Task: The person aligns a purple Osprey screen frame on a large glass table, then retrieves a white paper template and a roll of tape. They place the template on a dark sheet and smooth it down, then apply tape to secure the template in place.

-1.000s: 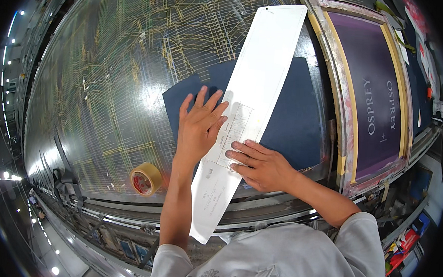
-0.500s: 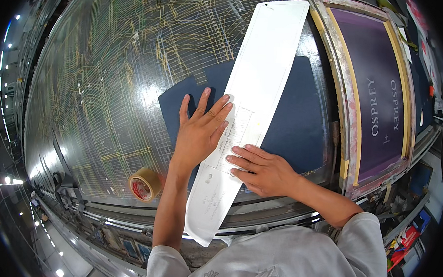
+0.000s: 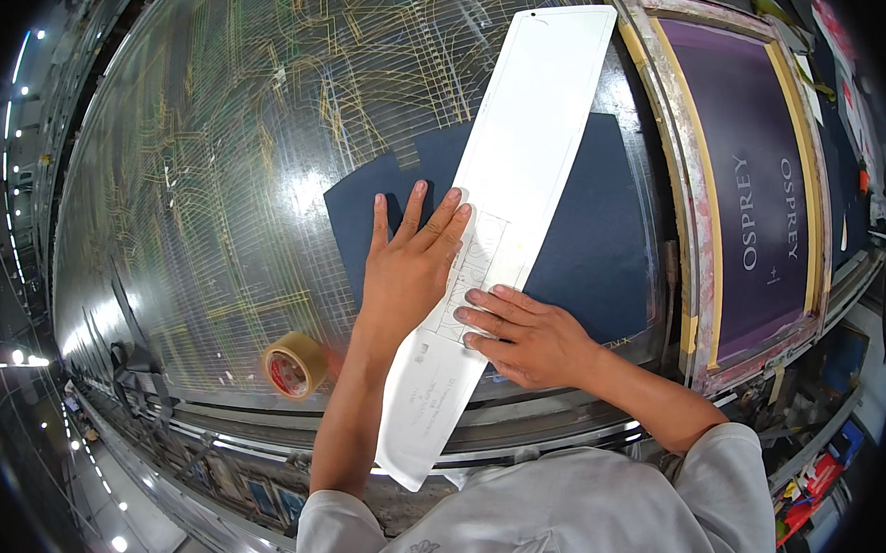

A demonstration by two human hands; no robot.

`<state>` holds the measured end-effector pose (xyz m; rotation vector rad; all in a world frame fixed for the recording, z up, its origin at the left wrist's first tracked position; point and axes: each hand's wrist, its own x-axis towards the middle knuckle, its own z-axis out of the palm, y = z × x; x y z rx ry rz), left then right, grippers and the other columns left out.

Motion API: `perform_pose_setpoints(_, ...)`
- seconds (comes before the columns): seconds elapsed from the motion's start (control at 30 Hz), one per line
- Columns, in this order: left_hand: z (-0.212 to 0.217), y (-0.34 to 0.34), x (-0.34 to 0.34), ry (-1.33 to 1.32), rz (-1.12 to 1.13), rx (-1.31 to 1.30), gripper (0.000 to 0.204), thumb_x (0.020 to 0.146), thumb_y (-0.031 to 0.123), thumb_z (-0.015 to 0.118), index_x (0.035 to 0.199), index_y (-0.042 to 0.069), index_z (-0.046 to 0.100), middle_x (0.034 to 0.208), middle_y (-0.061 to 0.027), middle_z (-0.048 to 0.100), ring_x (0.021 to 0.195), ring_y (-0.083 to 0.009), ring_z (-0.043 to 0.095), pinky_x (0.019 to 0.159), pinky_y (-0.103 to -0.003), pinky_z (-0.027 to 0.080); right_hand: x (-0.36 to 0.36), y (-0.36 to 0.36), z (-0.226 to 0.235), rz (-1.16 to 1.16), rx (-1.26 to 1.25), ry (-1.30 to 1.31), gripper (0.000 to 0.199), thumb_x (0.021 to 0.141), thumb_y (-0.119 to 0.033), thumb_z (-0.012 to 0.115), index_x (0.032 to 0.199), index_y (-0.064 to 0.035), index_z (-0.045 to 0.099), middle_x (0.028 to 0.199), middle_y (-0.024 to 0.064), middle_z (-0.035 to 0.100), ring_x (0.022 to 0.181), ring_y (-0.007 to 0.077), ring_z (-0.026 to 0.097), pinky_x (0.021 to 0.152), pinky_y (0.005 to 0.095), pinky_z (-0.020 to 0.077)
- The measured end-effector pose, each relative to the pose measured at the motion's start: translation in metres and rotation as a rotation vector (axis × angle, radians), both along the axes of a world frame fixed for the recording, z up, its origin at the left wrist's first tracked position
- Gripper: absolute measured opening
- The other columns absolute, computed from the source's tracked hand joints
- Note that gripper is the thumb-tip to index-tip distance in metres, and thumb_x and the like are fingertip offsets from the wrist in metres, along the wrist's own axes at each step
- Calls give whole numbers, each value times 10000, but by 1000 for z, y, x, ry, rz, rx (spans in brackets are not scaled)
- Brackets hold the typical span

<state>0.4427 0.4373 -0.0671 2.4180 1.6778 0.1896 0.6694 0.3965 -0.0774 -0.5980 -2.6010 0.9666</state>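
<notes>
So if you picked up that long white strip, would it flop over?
Probably a little. The long white strip looks thin and lies flat on the dark sheet, so it may bend or sag at the ends. Its lower end juts past the table edge without drooping much, so it seems semi-stiff. It likely feels light.

A long white template strip point(image 3: 506, 230) with rounded ends lies flat and diagonal across a dark navy fabric piece point(image 3: 595, 234), its near end overhanging the tabletop point(image 3: 218, 165) edge.

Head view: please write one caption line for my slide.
Both hands, left and right, press a white strip flat on dark fabric; tape roll nearby.
</notes>
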Motion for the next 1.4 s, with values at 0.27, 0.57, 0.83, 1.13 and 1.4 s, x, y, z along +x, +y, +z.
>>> perform_pose_setpoints(0.27, 3, -7, 8, 105, 1, 150, 365, 889, 46, 652, 1229, 168, 704, 1394, 18, 618, 1358, -288, 517, 1150, -584, 311, 1, 1, 3, 11, -9, 2, 338, 827, -185, 711, 1149, -100, 656, 1454, 69, 517, 1434, 238, 390, 1230, 411, 281)
perform_pose_setpoints(0.57, 9, -11, 23, 48, 69, 194, 363, 867, -1, 641, 1196, 132, 720, 1311, -12, 674, 1295, -287, 576, 1142, -568, 309, 3, 2, 6, -3, 8, 11, 320, 829, -175, 692, 1137, -94, 663, 1437, 70, 541, 1415, 254, 421, 1222, 414, 297)
perform_pose_setpoints(0.83, 15, 13, 14, -41, 48, 82, 271, 869, 25, 666, 1108, 121, 749, 1252, -41, 704, 1280, -309, 584, 1132, -521, 282, 7, 5, 8, -20, 4, 11, 287, 847, -165, 672, 1125, -95, 671, 1434, 75, 545, 1411, 260, 428, 1214, 420, 308)
perform_pose_setpoints(1.13, -2, 22, 3, -293, 260, 54, 273, 835, 264, 791, 1091, 169, 776, 1433, -124, 577, 1455, -369, 360, 1128, -585, 107, 1, 1, 5, -24, 1, 40, 286, 852, -163, 671, 1130, -95, 676, 1421, 73, 550, 1403, 254, 435, 1201, 424, 329)
perform_pose_setpoints(1.4, 11, 40, 5, -164, 439, -142, 624, 721, 389, 869, 1292, 217, 686, 1626, -244, 246, 1519, -457, 120, 1128, -666, 39, 1, 7, 9, -1, -31, -6, 290, 838, -165, 687, 1121, -102, 675, 1435, 64, 541, 1416, 246, 418, 1207, 418, 321)
